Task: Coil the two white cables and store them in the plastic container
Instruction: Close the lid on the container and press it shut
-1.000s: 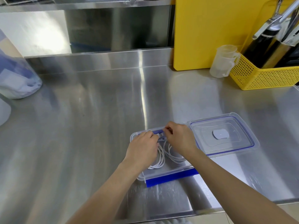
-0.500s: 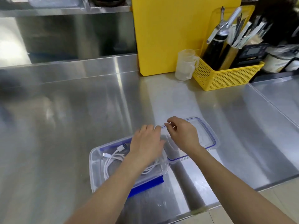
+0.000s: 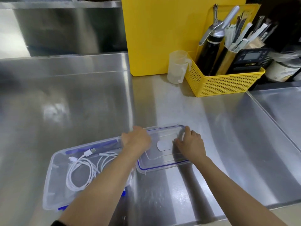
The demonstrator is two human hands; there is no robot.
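Now the right grip (image 3: pixel 190 145) clamps the lid (image 3: pixel 162 159), lower centre; whether the left grip (image 3: pixel 136 141) is closed cannot be told. The lid should travel level and seat squarely on the container (image 3: pixel 48 190).

Lower left of frame: clear plastic container (image 3: pixel 48 185) with blue clips, uncovered, on a steel counter (image 3: pixel 211 128). Inside, white cables (image 3: pixel 79 172) in loose coils, plugs toward the container's far edge. Just right of it, at centre: transparent lid (image 3: pixel 162 163) with blue seal. Left hand (image 3: pixel 136 141) at the lid's left end, blurred, grip unclear. Right hand (image 3: pixel 191 145) at the lid's right end, fingers curled over the far corner. Upper right: yellow cutting board (image 3: pixel 154 35) standing upright, translucent measuring cup (image 3: pixel 178 67) before it, yellow basket (image 3: pixel 224 84) of utensils alongside.
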